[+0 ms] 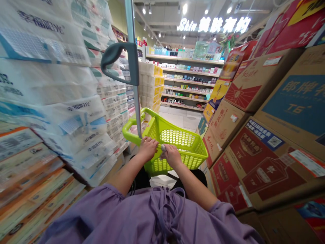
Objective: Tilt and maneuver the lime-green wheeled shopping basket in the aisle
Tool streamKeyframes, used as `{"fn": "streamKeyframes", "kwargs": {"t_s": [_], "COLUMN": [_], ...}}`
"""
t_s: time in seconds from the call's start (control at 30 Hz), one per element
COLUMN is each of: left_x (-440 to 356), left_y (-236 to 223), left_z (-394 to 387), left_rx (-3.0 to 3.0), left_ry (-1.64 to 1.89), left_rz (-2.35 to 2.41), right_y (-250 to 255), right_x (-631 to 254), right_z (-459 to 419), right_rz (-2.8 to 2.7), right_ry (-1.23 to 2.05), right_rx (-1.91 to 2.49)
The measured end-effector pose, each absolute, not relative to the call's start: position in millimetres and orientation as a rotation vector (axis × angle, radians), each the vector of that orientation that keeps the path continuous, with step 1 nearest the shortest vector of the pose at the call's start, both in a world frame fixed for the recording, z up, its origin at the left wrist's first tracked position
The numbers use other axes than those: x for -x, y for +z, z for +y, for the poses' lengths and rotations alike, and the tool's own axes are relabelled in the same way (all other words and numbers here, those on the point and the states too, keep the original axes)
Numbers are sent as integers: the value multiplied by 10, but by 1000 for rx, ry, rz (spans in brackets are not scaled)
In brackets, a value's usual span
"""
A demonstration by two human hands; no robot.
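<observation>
A lime-green shopping basket [200,154] with perforated walls stands in front of me. Its metal pull pole rises on the left side and ends in a grey grip [132,64]. My left hand [148,149] is closed over the near rim, beside the foot of the pole. Just right of it, my right hand [172,156] is closed on a small crumpled grey-white wad [163,151], at the same rim. What the wad is made of is too small to tell. Through the holes and over the rim, no goods show inside the basket.
Wrapped tissue packs [76,112] are piled high on the left, with orange-and-white cartons [33,189] nearer me. Cardboard liquor boxes [271,159] form a wall on the right. Ahead, a tiled aisle [175,117] leads to shelves [188,81] of small goods under a lit sign.
</observation>
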State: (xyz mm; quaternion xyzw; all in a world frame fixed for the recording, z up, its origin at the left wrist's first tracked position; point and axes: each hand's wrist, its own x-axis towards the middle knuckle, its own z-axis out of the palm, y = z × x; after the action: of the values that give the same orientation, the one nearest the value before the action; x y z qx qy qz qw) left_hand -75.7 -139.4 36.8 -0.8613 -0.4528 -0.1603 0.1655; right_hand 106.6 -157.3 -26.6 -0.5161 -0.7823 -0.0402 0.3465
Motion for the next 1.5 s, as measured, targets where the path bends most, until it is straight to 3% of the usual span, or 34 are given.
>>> {"fn": "streamKeyframes", "kwargs": {"t_s": [0.23, 0.47, 0.73, 0.97, 1.2, 1.3, 1.5], "left_x": [678, 609, 591, 591, 607, 552, 558], "left_y": [328, 332, 326, 345, 261, 228, 231], "left_z": [-1478, -1419, -1380, -1375, -1408, -1421, -1402], "left_rx": [2449, 2435, 2417, 2421, 2423, 2405, 2448], "left_ry": [-487, -545, -567, -550, -534, -577, -582], "left_rz": [-1285, -1253, -1264, -1256, -1193, -1204, -1175], "right_y": [-513, -432, -715, -593, -724, -580, -336], "right_x": [-1585, -1214, -2047, -1398, -1706, -1489, -1090], "right_z": [-1758, -1638, -1780, -1619, -1700, -1604, -1527], "right_rz": [-1741, -1968, -1528, -1852, -1734, -1673, -2017], "right_ry": [-166, -157, -280, -197, -276, -204, -107], "right_rx": [1628, 1316, 1698, 1458, 1538, 1622, 1386]}}
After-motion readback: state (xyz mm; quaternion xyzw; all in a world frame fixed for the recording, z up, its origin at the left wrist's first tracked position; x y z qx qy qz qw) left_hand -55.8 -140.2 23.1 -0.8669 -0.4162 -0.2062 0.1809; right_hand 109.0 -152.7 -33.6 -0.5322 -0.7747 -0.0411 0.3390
